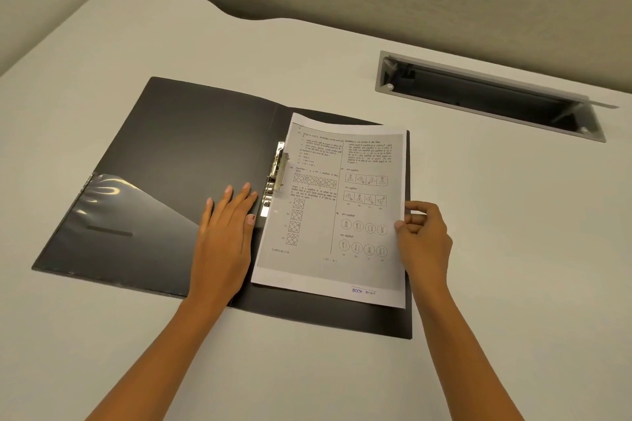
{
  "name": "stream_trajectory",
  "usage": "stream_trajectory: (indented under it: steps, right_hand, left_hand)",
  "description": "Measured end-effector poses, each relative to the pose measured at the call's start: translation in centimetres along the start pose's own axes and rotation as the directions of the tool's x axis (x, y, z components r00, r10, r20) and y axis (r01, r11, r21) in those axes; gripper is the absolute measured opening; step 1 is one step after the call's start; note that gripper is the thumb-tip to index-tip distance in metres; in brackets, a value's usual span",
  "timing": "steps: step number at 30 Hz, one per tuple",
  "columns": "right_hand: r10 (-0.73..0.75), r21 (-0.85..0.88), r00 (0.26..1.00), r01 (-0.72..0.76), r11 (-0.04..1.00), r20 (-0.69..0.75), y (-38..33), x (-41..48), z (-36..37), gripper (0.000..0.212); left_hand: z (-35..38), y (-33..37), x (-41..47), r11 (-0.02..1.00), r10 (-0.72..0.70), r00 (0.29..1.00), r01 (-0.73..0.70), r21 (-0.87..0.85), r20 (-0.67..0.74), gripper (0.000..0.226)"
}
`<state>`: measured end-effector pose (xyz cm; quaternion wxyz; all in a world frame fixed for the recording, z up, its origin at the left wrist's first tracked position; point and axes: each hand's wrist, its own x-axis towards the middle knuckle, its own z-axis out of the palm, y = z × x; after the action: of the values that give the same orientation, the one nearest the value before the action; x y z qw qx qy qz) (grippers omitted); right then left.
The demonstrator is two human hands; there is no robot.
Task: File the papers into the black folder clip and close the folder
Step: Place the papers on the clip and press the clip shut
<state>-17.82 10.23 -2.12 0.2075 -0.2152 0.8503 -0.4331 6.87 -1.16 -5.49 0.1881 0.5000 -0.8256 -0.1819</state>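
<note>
A black folder [191,147] lies open flat on the white desk. Printed papers [335,208] with text and diagrams rest on its right half. Their left edge sits under the raised metal clip [278,169] by the spine. My left hand [227,232] lies flat, fingers spread, on the left cover just beside the spine and the clip. My right hand [422,236] pinches the right edge of the papers between thumb and fingers.
A clear plastic pocket [116,205] covers the lower left inside cover. An open cable tray slot [485,99] is set into the white desk [513,249] at the back right. Partition walls stand behind the desk.
</note>
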Motion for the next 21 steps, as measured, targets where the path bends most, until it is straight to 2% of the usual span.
stream_trajectory:
  steps: [10, 21]
  right_hand:
    - [0.022, 0.072, 0.999, -0.019, 0.997, -0.040, 0.1, 0.3, 0.1, 0.028]
    - [-0.046, -0.042, 0.998, 0.047, 0.998, 0.035, 0.0, 1.3, 0.5, 0.024]
  left_hand:
    - [0.1, -0.2, 0.0, 1.000, -0.001, 1.000, 0.001, -0.012, -0.008, 0.056]
    - [0.3, -0.4, 0.0, 1.000, -0.009, 1.000, 0.009, -0.013, -0.017, 0.052]
